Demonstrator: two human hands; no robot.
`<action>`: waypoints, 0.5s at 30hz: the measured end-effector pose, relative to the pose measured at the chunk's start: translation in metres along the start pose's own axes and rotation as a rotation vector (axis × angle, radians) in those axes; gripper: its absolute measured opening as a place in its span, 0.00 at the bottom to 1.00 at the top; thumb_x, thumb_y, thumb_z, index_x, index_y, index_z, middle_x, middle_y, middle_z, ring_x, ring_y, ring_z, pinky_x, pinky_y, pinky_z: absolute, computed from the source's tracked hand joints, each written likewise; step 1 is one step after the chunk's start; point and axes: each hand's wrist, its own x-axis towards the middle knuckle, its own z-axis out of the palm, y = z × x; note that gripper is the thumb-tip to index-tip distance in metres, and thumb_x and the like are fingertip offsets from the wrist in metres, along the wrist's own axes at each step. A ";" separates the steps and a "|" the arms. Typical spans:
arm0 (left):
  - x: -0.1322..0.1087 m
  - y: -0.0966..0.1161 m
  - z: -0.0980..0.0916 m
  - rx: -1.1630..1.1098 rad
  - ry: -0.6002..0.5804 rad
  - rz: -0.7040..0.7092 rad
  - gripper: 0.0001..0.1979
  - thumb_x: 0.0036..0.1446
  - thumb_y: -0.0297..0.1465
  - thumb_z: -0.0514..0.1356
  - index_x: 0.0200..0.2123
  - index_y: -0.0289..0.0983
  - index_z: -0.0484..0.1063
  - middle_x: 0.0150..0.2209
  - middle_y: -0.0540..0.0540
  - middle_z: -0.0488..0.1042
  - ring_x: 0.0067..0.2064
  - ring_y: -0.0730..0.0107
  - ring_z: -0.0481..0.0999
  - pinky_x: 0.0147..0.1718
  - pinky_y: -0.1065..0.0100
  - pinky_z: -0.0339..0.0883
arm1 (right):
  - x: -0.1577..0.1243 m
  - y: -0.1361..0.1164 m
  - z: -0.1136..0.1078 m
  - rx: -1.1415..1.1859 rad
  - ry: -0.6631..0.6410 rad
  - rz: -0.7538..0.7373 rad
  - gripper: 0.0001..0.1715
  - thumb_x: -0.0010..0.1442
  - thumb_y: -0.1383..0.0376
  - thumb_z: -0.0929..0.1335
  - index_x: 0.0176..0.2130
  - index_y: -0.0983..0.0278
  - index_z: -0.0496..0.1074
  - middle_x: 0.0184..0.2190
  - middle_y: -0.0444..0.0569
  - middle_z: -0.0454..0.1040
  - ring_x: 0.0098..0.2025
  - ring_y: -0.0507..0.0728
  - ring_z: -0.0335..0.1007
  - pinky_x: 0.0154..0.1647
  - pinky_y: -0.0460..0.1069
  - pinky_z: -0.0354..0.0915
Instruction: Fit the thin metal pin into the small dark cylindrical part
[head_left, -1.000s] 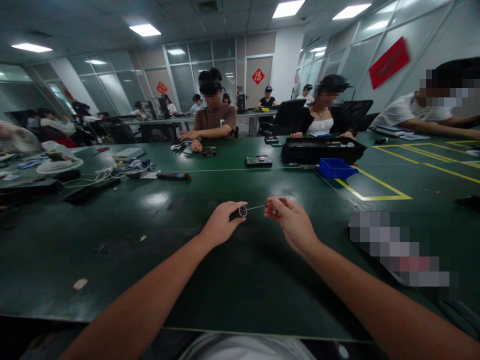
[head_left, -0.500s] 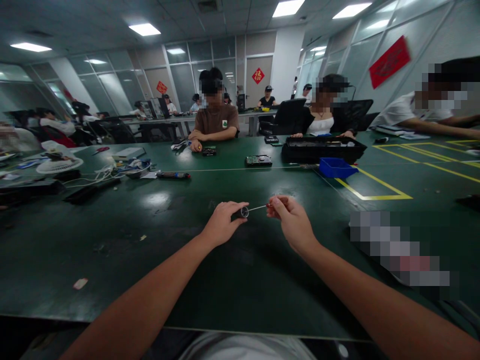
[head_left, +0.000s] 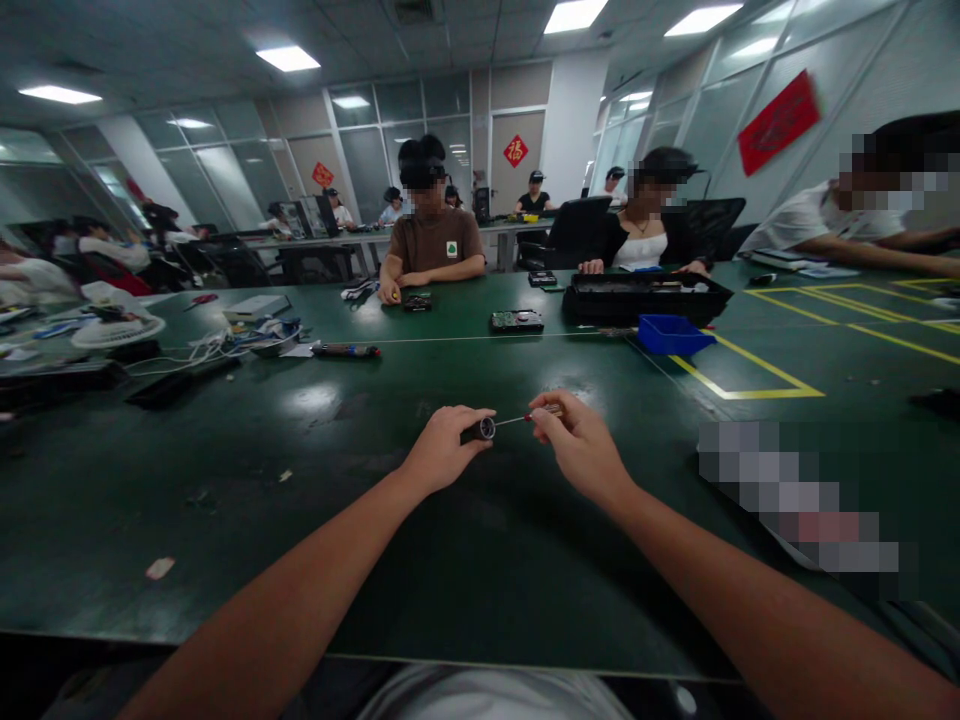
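In my left hand [head_left: 446,447] is a small dark cylinder [head_left: 486,429], held between thumb and fingers with its round, light-rimmed end facing right. My right hand [head_left: 577,432] is closed around the handle of a thin screwdriver [head_left: 514,420], red near the shaft. The metal shaft points left, and its tip meets the cylinder's round end; whether it reaches inside I cannot tell. Both hands are above the green table [head_left: 525,590].
Across the table lie a circuit-board device [head_left: 517,321], a blue bin [head_left: 675,336] and a long black tray [head_left: 646,299]. A pen-shaped tool [head_left: 346,351] and tangled cables [head_left: 210,350] are to the left. A blurred-out object [head_left: 795,500] lies right. Co-workers sit opposite.
My right hand's fingers have shifted on the screwdriver, and more of its handle shows. My left hand and the cylinder have barely moved. The co-worker opposite has moved their arms slightly.
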 end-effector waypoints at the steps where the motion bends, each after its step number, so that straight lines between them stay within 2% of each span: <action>1: 0.000 0.001 0.000 0.002 -0.007 0.001 0.21 0.57 0.27 0.66 0.55 0.42 0.74 0.48 0.44 0.78 0.51 0.57 0.75 0.53 0.53 0.65 | 0.000 0.001 0.000 -0.022 -0.004 0.007 0.16 0.65 0.53 0.64 0.38 0.61 0.73 0.26 0.45 0.72 0.28 0.56 0.69 0.30 0.51 0.63; 4: 0.000 0.002 0.000 0.011 -0.027 0.000 0.20 0.58 0.27 0.66 0.54 0.42 0.74 0.48 0.44 0.79 0.50 0.57 0.75 0.53 0.53 0.65 | 0.001 0.004 0.000 -0.065 0.021 0.017 0.19 0.67 0.51 0.62 0.37 0.61 0.73 0.25 0.45 0.70 0.27 0.55 0.66 0.28 0.51 0.61; 9: 0.000 0.001 0.000 0.011 -0.002 -0.023 0.21 0.58 0.28 0.66 0.55 0.41 0.73 0.48 0.44 0.78 0.50 0.57 0.74 0.54 0.54 0.64 | 0.002 0.011 0.004 0.102 0.087 0.029 0.11 0.63 0.58 0.64 0.43 0.60 0.69 0.33 0.46 0.73 0.32 0.56 0.68 0.34 0.51 0.63; 12: 0.001 -0.001 0.000 0.013 0.028 -0.036 0.21 0.59 0.29 0.65 0.56 0.40 0.73 0.48 0.44 0.78 0.50 0.57 0.74 0.54 0.54 0.64 | 0.002 0.011 0.005 0.160 0.059 0.039 0.10 0.62 0.57 0.64 0.39 0.60 0.69 0.30 0.45 0.71 0.31 0.56 0.67 0.34 0.51 0.63; 15: 0.001 0.000 0.000 0.017 0.021 -0.044 0.21 0.58 0.29 0.65 0.55 0.41 0.73 0.48 0.44 0.78 0.50 0.57 0.74 0.54 0.54 0.64 | 0.002 0.009 0.005 0.108 0.015 0.049 0.16 0.66 0.53 0.62 0.36 0.61 0.70 0.26 0.43 0.68 0.28 0.55 0.64 0.31 0.51 0.62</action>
